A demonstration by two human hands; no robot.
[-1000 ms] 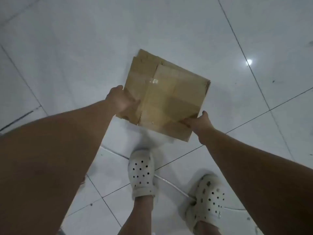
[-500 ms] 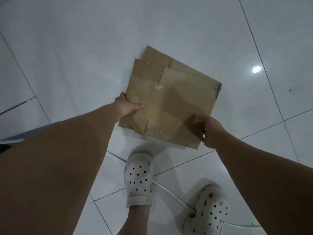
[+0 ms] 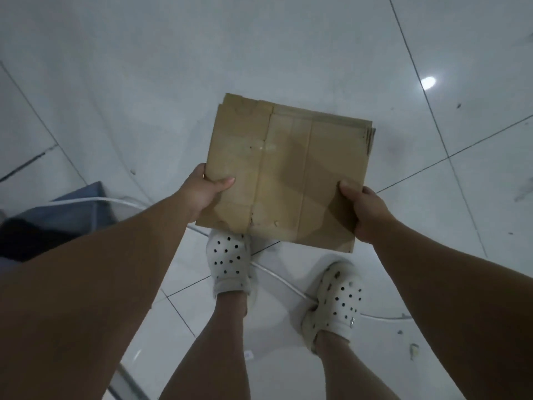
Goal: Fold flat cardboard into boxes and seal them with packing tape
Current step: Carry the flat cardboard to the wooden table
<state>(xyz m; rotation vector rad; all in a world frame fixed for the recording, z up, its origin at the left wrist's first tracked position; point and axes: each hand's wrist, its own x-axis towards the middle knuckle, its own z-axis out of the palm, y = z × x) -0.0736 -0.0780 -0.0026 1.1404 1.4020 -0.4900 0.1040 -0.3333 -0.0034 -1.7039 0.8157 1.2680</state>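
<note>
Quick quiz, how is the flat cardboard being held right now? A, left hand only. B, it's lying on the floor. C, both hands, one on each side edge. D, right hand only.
C: the left hand and the right hand each grip a side edge of the flat cardboard, held above the tiled floor.

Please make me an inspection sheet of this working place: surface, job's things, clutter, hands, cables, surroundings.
Surface: glossy white tiled floor, one lamp reflection.
Job's things: flat cardboard, held above the floor; packing tape, nothing seen.
Clutter: small scraps on the tiles at right.
Hands: left hand and right hand each grip a near corner of the cardboard, thumbs on top.
Cables: white cable lies on the floor, passing by the feet.
Surroundings: blue-grey object at left; white clogs on both feet.
</note>
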